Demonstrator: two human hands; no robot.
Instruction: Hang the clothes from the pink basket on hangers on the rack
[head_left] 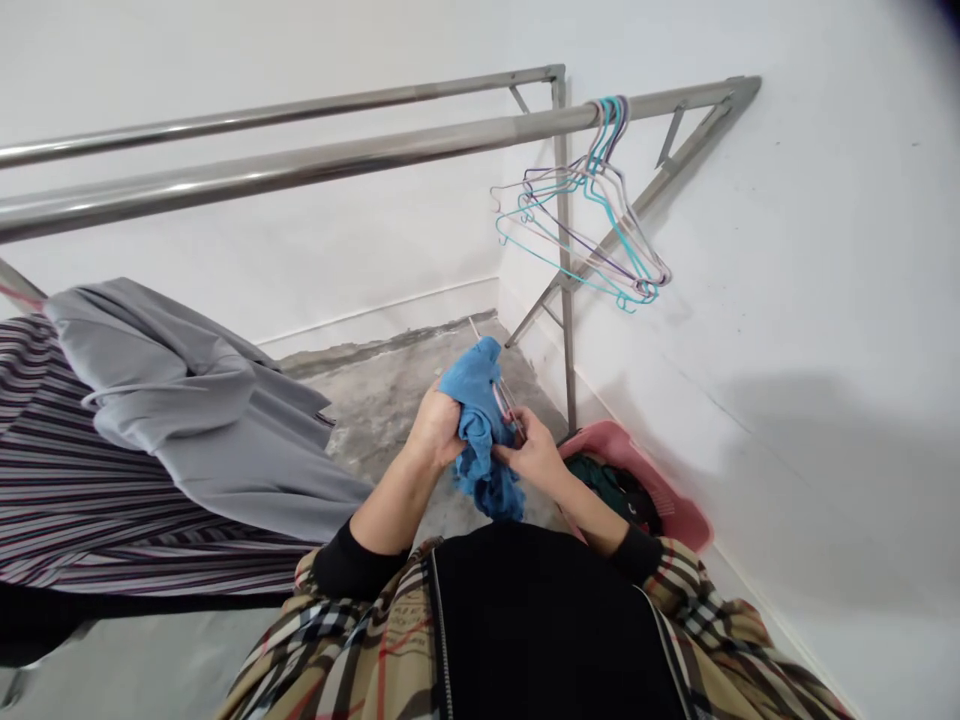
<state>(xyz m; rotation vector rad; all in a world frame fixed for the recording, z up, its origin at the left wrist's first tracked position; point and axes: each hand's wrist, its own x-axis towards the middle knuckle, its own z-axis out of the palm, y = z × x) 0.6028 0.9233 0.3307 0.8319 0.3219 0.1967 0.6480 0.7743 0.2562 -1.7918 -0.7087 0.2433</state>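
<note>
A crumpled blue garment (474, 430) is bunched in front of my chest; its exact kind is hidden by the folds. My left hand (437, 425) is closed around its left side. On the other side my right hand (536, 455) pinches a thin pale pink wire hanger (507, 396), its fingers close against the cloth. Part of the hanger runs behind or inside the garment, and a thin pale tip pokes out above it. I cannot tell how far the hanger reaches into the cloth.
Several wire hangers (592, 220) hang at the right end of the front metal rail (300, 165). A second rail (300, 115) runs behind. Grey clothing (225, 400) and a striped garment (45, 450) hang at left. A pink basket (679, 500) with dark clothes stands by the right wall.
</note>
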